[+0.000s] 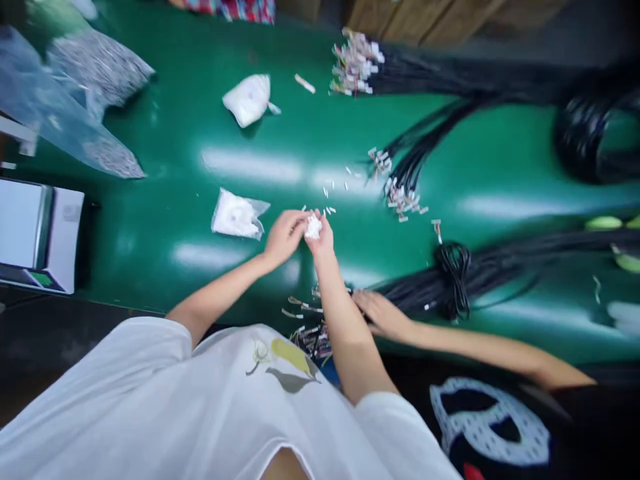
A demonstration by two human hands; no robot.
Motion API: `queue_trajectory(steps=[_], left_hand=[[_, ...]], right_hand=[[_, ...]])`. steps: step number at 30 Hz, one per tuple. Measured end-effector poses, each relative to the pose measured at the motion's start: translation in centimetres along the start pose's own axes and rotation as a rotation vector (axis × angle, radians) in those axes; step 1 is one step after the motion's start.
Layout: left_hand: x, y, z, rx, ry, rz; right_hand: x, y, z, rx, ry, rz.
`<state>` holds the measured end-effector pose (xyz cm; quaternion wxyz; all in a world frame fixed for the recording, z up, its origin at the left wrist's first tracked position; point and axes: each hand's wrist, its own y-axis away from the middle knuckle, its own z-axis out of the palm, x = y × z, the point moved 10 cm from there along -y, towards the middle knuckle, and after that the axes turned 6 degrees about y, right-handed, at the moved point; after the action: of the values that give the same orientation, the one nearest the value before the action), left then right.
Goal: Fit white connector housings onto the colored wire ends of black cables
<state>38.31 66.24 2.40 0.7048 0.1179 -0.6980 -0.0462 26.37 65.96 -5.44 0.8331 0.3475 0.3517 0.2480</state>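
Small white pieces [313, 227] lie heaped in my right hand [323, 239], whose fingers curl round them. My left hand [287, 233] touches the heap from the left with its fingertips bent together; what they pinch, if anything, is too small to tell. Several loose white pieces [330, 210] are scattered on the green table [175, 133] just beyond my hands. To the left of my left hand lies a clear bag of white pieces [237, 215]. Farther back sits another white bag [249, 100].
Black cable bundles with white connectors [403, 200] lie at the right and back right. Another person's hand [385, 315] rests on cables near my right forearm. Plastic bags [100, 63] lie back left, above a white device [65, 233]. Wire ends [313, 340] sit by my shirt.
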Motion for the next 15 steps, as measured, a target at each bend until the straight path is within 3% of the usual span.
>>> queue_trajectory(steps=[3,4,6,10,15], left_hand=[[-0.6,1.0,-8.4,0.227,-0.293,0.077],[-0.6,1.2,-10.5,0.284,-0.432,0.089],[-0.8,1.4,-12.9,0.322,-0.674,0.093],[-2.7,0.6,-12.7,0.218,-0.891,0.035],[-4.0,0.3,-12.5,0.168,-0.881,-0.002]], right_hand=[[1.3,-1.8,-2.1,0.07,-0.055,0.094],[1.9,-2.0,-2.1,0.07,-0.056,0.126],[3.3,-2.2,-1.1,0.043,-0.04,0.189],[7.0,-1.6,2.8,-0.062,0.023,0.293],[10.8,-1.1,6.8,-0.115,0.143,0.398]])
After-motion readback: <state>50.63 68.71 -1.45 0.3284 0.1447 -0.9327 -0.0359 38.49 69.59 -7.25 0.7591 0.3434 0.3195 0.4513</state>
